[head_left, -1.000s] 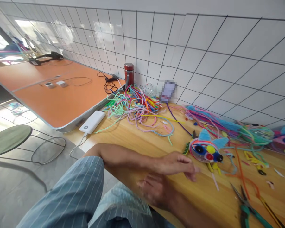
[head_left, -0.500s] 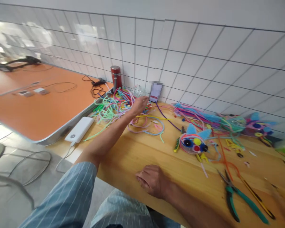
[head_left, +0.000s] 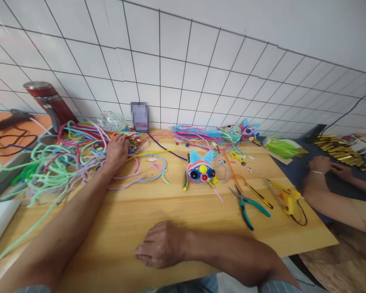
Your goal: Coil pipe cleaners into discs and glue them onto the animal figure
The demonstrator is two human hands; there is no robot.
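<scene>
My left hand (head_left: pixel 117 152) reaches into the far left pile of pipe cleaners (head_left: pixel 56 162), over some small colourful bits. Its fingers are bent and close together; the fingertips are hidden, so what they hold cannot be made out. On the wooden table near the front edge, my right hand (head_left: pixel 161 246) rests in a loose fist with nothing visible in it. Beyond it stands a decorated clear ball (head_left: pixel 199 169) with blue pipe-cleaner ears, black eyes and a red nose. A purple pipe cleaner (head_left: pixel 167 147) runs from the phone toward the ball.
Pliers (head_left: pixel 247 205), a yellow-and-black cutter (head_left: pixel 260 196) and a yellow glue gun (head_left: pixel 289 199) lie to the right. Along the wall are a red flask (head_left: pixel 53 103), a phone (head_left: pixel 140 118) and a pipe-cleaner bundle (head_left: pixel 198 133). Another person's hands (head_left: pixel 321 165) are at the right.
The view has swung right, bringing the glue gun and the other person's hands into sight. My left hand has moved from beside the phone down onto the pile. My right hand stays closed on the table.
</scene>
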